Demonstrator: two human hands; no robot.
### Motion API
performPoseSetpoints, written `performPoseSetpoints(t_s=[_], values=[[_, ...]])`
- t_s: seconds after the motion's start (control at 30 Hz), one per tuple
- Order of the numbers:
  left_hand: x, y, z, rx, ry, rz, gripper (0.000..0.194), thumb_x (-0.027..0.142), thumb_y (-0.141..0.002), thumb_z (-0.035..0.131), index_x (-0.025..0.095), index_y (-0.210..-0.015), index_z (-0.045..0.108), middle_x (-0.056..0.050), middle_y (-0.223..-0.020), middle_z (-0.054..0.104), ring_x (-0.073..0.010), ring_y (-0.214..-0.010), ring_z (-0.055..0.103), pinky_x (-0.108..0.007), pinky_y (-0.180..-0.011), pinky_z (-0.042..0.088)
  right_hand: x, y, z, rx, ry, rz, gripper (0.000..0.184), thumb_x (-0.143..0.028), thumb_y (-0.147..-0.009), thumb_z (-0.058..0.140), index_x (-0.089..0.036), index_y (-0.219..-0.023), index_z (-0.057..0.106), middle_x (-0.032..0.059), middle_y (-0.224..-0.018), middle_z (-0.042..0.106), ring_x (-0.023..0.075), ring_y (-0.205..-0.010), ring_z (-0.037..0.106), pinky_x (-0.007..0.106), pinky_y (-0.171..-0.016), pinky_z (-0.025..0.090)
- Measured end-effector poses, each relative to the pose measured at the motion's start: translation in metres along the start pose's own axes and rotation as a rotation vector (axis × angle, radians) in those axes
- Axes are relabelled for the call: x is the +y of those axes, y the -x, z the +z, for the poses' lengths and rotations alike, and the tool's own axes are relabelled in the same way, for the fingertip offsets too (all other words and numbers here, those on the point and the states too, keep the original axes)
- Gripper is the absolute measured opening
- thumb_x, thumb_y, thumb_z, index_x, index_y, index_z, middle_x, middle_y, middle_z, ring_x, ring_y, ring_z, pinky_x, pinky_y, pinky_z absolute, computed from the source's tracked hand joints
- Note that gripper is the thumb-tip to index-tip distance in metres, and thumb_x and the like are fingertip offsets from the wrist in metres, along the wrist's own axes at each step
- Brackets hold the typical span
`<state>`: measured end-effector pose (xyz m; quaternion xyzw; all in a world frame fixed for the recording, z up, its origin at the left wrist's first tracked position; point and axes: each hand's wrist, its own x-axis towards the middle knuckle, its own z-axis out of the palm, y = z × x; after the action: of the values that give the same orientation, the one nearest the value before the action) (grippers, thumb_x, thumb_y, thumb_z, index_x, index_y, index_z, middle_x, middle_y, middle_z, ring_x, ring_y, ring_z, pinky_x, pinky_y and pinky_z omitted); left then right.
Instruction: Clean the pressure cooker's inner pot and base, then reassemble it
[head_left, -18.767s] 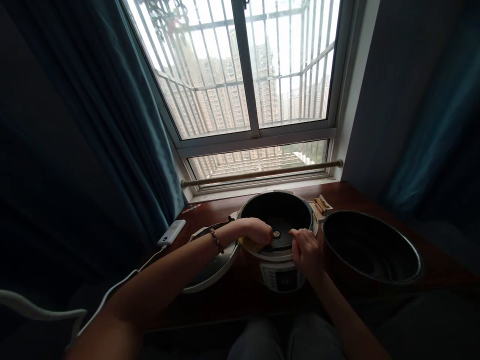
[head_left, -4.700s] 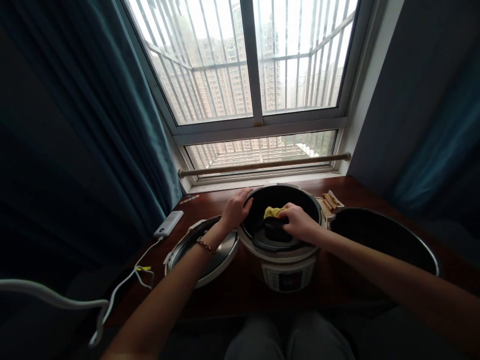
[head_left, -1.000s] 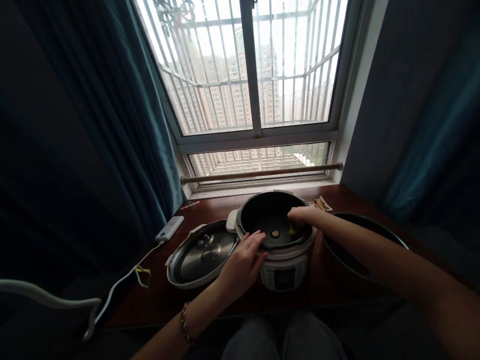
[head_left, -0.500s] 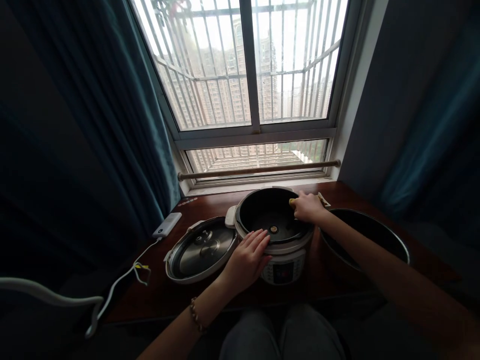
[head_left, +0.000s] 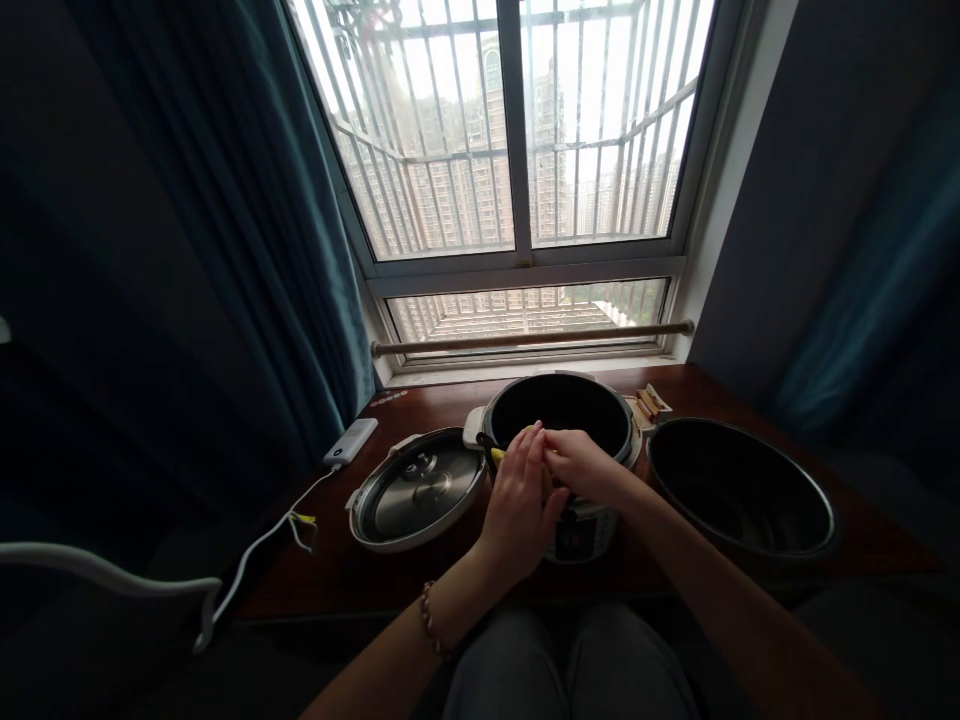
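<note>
My hands meet above the front rim of an electric pressure cooker (head_left: 632, 430), which stands with its lid off. Between them is a yellow cloth (head_left: 498, 456), mostly covered by fingers, with bits showing at the edges. My left hand (head_left: 517, 495) presses it from the left, fingers held together. Closed on the same cloth from the right is my right hand (head_left: 581, 462). To the left lies the cooker's round lid (head_left: 431, 490), inner side up. A dark inner pot (head_left: 739, 485) sits to the right. The cooker's front panel is partly hidden by my hands.
A white power bank (head_left: 352, 441) with a white cable (head_left: 262, 530) lies at the table's left. Behind the wooden table (head_left: 450, 400) is a barred window with a rail (head_left: 540, 340). A small tan piece (head_left: 652, 400) is near the cooker's right side. Blue curtains (head_left: 247, 250) hang left.
My right hand has come from the cooker's far right rim to the front, bringing the yellow cloth against my left hand. My left hand has turned and closed over it. The view shifted slightly.
</note>
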<state>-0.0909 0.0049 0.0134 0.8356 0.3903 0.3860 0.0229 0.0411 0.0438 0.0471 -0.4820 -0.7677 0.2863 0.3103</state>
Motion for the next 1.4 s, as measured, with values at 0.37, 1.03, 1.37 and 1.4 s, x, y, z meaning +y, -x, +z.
performPoseSetpoints(t_s=[0.37,1.03,1.37,1.4], values=[[-0.068,-0.019,-0.042,-0.322,-0.121,0.062,0.028,0.022,-0.083,0.051,0.027,-0.11,0.057,-0.006,-0.127,0.047,-0.0218,-0.112,0.046,-0.037,-0.095,0.042,0.07,0.046,0.01,0.515,0.314,-0.256,0.027,-0.013,-0.084,0.039,-0.018,-0.099,0.06,0.0067,-0.085,0.063,0.0199,-0.083,0.058,0.034,-0.076,0.047],[-0.134,-0.191,0.074,-0.467,-0.136,-0.058,0.023,0.018,-0.075,0.055,0.018,-0.097,0.062,-0.011,-0.113,0.054,-0.0251,-0.101,0.05,-0.038,-0.088,0.039,0.084,0.037,0.037,0.794,0.391,-0.419,0.021,-0.008,-0.079,0.043,-0.016,-0.096,0.054,0.0055,-0.077,0.056,0.02,-0.079,0.052,0.037,-0.074,0.045],[-0.151,-0.157,0.016,-0.435,-0.126,-0.326,0.021,0.02,-0.065,0.062,0.016,-0.085,0.064,-0.006,-0.084,0.06,-0.0176,-0.07,0.055,-0.027,-0.064,0.04,0.085,0.038,0.037,0.788,0.398,-0.41,0.019,-0.008,-0.079,0.045,-0.015,-0.094,0.055,0.0064,-0.078,0.058,0.02,-0.079,0.052,0.037,-0.075,0.045],[-0.148,-0.148,0.007,-0.423,-0.118,-0.35,0.017,0.022,-0.064,0.062,0.016,-0.081,0.064,-0.005,-0.078,0.06,-0.0174,-0.067,0.054,-0.026,-0.062,0.039,0.085,0.038,0.037,0.787,0.4,-0.41,0.019,-0.008,-0.079,0.045,-0.015,-0.094,0.055,0.0064,-0.077,0.058,0.02,-0.079,0.052,0.037,-0.075,0.045]])
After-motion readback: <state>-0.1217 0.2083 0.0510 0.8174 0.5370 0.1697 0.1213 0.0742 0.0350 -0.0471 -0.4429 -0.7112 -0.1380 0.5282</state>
